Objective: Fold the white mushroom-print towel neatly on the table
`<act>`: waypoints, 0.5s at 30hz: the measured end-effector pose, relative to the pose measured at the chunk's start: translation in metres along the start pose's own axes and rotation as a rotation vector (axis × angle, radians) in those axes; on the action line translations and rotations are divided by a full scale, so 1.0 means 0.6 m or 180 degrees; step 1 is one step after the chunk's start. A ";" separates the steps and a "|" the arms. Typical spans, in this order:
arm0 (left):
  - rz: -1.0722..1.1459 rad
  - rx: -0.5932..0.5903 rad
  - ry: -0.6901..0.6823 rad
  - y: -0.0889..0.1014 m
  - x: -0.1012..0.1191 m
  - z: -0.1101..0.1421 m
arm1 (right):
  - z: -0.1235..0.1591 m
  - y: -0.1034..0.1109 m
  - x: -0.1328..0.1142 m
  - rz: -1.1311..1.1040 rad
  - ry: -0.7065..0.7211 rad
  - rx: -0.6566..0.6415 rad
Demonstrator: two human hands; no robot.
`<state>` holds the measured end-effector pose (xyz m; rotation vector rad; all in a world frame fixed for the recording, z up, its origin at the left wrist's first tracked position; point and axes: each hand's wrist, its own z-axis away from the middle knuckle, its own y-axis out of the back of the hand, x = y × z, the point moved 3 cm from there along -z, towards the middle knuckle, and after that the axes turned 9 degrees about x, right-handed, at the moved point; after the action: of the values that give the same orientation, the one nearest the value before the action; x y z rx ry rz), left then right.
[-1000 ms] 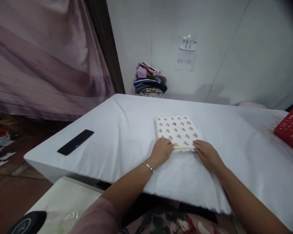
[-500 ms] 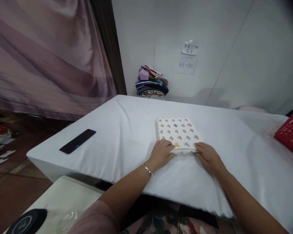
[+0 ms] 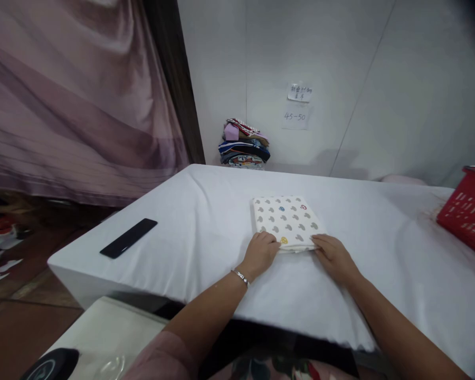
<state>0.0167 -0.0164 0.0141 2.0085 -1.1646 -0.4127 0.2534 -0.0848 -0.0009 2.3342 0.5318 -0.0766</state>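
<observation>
A folded white cloth (image 3: 285, 220) printed with grey shapes lies flat on the white-covered table (image 3: 206, 211). My left hand (image 3: 260, 251), with a silver bracelet at the wrist, curls its fingers over the cloth's near left corner. My right hand (image 3: 332, 254) rests at the near right corner, fingers bent against the cloth's edge. Both hands touch the cloth and it stays on the table.
A black phone (image 3: 129, 237) lies near the table's left edge. A red plastic basket (image 3: 467, 210) stands at the far right. A stack of folded clothes (image 3: 243, 144) sits by the wall behind the table. A pink curtain (image 3: 71, 95) hangs at the left.
My hands and the cloth keep the same hold. Only the view has shifted a little, so everything sits slightly lower in the picture.
</observation>
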 end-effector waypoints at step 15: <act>0.0582 0.0083 0.0527 0.018 0.002 -0.018 | -0.020 -0.047 -0.071 -0.0081 0.0043 -0.0896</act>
<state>0.0174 -0.0155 0.0294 1.8986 -1.2409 -0.1372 0.2023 -0.0735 -0.0016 2.0554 0.5422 0.0024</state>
